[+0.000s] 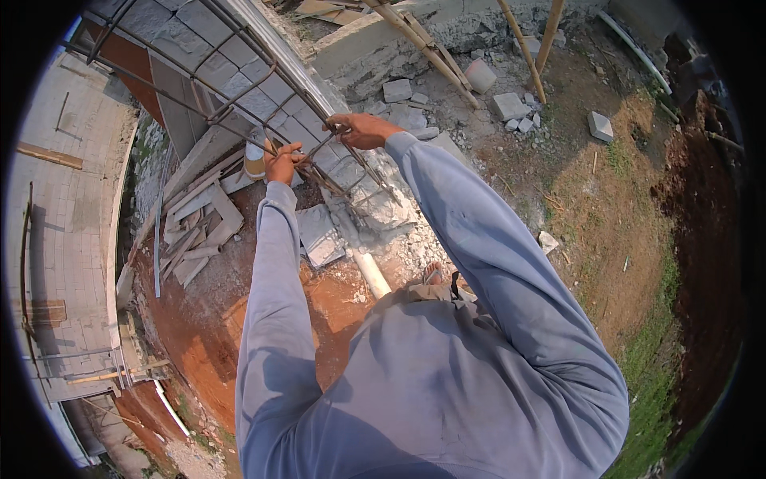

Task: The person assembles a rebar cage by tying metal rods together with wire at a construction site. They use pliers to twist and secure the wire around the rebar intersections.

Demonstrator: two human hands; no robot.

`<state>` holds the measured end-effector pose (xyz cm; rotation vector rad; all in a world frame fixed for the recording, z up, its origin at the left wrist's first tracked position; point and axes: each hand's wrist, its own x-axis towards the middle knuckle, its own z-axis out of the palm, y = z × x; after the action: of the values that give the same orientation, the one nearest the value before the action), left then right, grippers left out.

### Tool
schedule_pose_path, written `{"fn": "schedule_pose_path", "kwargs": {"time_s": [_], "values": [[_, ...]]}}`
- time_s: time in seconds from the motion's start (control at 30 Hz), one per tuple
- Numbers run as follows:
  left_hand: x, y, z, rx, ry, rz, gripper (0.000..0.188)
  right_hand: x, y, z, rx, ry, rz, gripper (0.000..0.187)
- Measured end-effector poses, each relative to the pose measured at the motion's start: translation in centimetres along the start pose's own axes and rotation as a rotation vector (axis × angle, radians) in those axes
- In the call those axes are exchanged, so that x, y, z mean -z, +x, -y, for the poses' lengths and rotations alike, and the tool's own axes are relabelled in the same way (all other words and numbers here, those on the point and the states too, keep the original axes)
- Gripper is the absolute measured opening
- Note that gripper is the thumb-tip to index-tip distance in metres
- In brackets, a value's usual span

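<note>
A rebar cage [236, 106] of long bars and bent stirrups runs from the upper left down to a broken concrete base [383, 209], beside a grey block wall [239, 86]. My left hand [281, 164] is closed at the cage's left side, its fingers on a rebar stirrup. On the other side my right hand [364, 130] is closed, with its fingertips curled on the steel near the wall's edge. Between both hands lies a dark slanting piece of the stirrup. Exactly where the fingertips grip is partly hidden. Just behind my left hand stands a white and tan container [254, 160].
Scrap boards [209, 219] lie piled at the left. A pale pipe [371, 275] and a broken slab [321, 235] lie below the cage. Bamboo poles [431, 56] lean at the top, near loose blocks [509, 106]. A paved strip [76, 199] runs along the far left.
</note>
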<state>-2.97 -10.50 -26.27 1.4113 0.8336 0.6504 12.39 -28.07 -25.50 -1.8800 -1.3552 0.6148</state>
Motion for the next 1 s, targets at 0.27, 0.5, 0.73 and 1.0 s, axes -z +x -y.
{"fn": "schedule_pose_path", "kwargs": {"time_s": [0.27, 0.5, 0.73, 1.0], "values": [[1.1, 1.4, 1.1, -0.009, 0.151, -0.037, 0.033, -0.5, 0.3, -0.6, -0.027, 0.036, -0.001, 0.058], [0.5, 0.1, -0.2, 0.014, 0.148, -0.020, 0.068, -0.4, 0.1, -0.2, -0.064, 0.021, 0.028, 0.063], [0.7, 0.6, -0.1, -0.039, 0.124, 0.059, 0.089, -0.8, -0.4, -0.3, -0.070, 0.036, 0.019, 0.068], [1.5, 2.0, 1.3, -0.029, 0.089, 0.109, 0.093, -1.7, -3.7, -1.9, -0.033, 0.261, -0.042, 0.074]]}}
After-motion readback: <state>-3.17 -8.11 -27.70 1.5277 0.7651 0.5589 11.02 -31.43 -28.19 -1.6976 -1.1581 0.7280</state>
